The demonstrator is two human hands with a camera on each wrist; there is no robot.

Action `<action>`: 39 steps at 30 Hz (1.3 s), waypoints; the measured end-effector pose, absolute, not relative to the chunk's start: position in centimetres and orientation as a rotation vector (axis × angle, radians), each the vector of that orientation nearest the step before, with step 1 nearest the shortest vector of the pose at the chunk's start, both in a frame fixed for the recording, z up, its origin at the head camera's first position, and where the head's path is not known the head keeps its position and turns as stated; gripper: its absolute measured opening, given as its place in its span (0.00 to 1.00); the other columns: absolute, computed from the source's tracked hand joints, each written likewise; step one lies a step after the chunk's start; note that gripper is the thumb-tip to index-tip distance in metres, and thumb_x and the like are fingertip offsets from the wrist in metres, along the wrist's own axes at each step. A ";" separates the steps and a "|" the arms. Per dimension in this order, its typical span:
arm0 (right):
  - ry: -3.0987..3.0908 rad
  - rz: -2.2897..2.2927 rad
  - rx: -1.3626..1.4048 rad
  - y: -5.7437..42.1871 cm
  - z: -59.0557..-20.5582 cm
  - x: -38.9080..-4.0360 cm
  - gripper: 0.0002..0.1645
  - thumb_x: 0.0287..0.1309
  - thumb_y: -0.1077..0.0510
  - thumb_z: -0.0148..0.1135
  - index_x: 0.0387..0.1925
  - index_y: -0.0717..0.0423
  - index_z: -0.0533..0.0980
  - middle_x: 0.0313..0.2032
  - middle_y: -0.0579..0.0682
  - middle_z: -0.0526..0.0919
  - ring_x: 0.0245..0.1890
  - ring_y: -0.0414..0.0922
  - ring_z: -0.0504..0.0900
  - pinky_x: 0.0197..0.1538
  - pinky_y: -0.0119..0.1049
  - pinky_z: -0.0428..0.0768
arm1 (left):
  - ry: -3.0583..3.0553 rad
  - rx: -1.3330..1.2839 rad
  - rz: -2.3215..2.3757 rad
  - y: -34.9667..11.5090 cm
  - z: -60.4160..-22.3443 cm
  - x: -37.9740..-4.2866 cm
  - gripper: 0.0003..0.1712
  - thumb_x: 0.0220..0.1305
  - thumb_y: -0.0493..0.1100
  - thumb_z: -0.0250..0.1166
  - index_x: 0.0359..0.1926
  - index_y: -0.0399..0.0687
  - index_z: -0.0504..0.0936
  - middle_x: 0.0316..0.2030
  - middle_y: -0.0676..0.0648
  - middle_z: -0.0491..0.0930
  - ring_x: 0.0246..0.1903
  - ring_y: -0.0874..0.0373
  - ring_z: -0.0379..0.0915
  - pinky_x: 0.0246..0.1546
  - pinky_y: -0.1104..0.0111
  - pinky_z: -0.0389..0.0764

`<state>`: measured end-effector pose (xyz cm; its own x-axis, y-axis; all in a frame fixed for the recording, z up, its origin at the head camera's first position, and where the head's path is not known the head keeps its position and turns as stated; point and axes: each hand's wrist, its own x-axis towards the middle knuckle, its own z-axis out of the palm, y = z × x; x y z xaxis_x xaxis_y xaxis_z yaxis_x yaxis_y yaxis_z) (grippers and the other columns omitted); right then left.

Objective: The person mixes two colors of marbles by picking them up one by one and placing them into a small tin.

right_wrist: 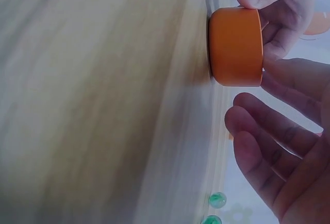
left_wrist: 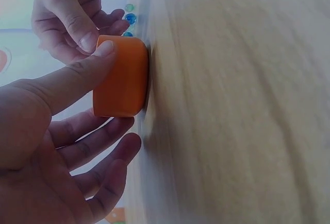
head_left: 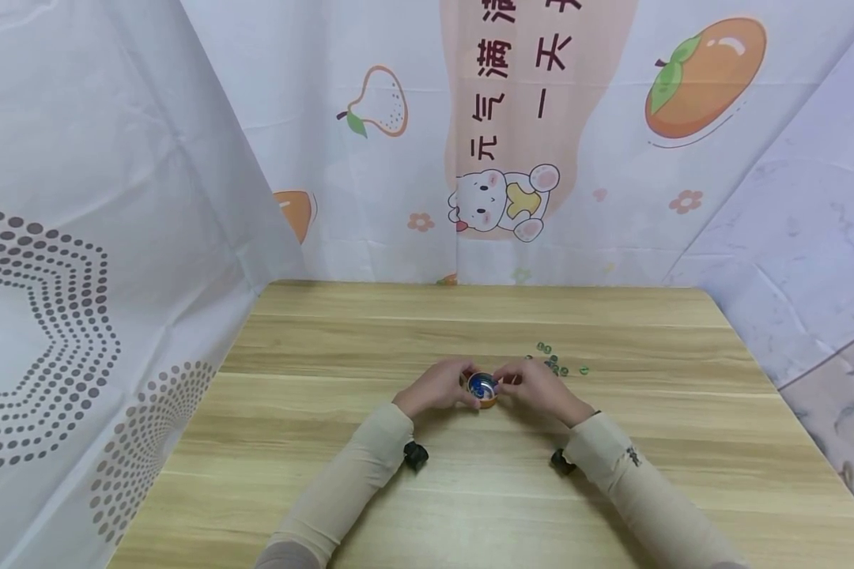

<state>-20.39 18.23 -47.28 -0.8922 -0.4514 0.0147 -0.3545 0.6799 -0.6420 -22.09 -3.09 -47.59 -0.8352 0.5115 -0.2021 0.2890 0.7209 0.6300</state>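
Left hand (head_left: 440,385) round orange cup (left_wrist: 121,82), curtain lettering (head_left: 489,107) behind: "元气满满"

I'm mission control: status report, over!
Left hand grips round orange silver-lined cup. Right hand at rim. Round green glassy marbles nearby, apparently not blocking.

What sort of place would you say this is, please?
Probably a makeshift indoor tabletop workspace: a wood-grain table, with a fruit-printed curtain hanging behind it and a dotted sheet along its left side.

The squat orange cup (head_left: 488,404) stands upright, smooth outside, shiny inside. Blue marbles (head_left: 478,390) show within the cup, too small to count. Glassy green marbles (head_left: 564,371) lie scattered beyond the cup, to its right.
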 end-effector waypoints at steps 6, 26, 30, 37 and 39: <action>2.756 -0.989 -0.643 18.4 -47.2 -20.3 0.09 0.59 0.59 0.66 0.41 0.55 0.85 0.34 0.47 0.86 0.33 0.38 0.79 0.37 0.33 0.77 | 2.563 0.621 0.839 -3.0 -47.5 -22.1 0.29 0.52 0.49 0.76 0.55 0.51 0.78 0.47 0.51 0.81 0.45 0.60 0.75 0.48 0.67 0.75; 2.764 -0.971 -0.631 18.4 -47.2 -20.4 0.09 0.59 0.58 0.66 0.42 0.52 0.85 0.35 0.46 0.86 0.34 0.38 0.78 0.37 0.34 0.77 | 2.580 0.637 0.852 -3.0 -47.5 -21.8 0.30 0.52 0.49 0.76 0.55 0.50 0.78 0.48 0.50 0.81 0.47 0.58 0.76 0.50 0.64 0.75; 2.767 -0.970 -0.634 18.4 -47.2 -20.4 0.09 0.58 0.58 0.67 0.42 0.51 0.85 0.36 0.46 0.86 0.34 0.39 0.78 0.38 0.34 0.77 | 2.577 0.623 0.884 -3.0 -47.6 -21.9 0.30 0.51 0.48 0.76 0.55 0.50 0.78 0.48 0.49 0.81 0.45 0.59 0.75 0.49 0.65 0.75; 2.780 -0.988 -0.673 18.5 -47.3 -20.2 0.09 0.58 0.58 0.67 0.41 0.52 0.85 0.36 0.47 0.87 0.34 0.38 0.79 0.38 0.33 0.77 | 2.583 0.613 0.887 -3.0 -47.6 -21.9 0.26 0.50 0.49 0.77 0.51 0.51 0.80 0.45 0.51 0.81 0.40 0.61 0.73 0.44 0.67 0.73; 2.782 -0.997 -0.679 18.6 -47.3 -20.1 0.09 0.58 0.58 0.67 0.41 0.53 0.85 0.36 0.47 0.87 0.34 0.38 0.79 0.38 0.33 0.77 | 2.584 0.617 0.882 -3.0 -47.6 -21.9 0.26 0.50 0.49 0.77 0.51 0.51 0.80 0.44 0.51 0.81 0.40 0.61 0.73 0.44 0.67 0.74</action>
<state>-20.12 18.58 -47.33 -0.8941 -0.4455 0.0468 -0.3738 0.6845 -0.6258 -21.92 -2.98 -47.64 -0.8474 0.5013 -0.1751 0.2894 0.7126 0.6391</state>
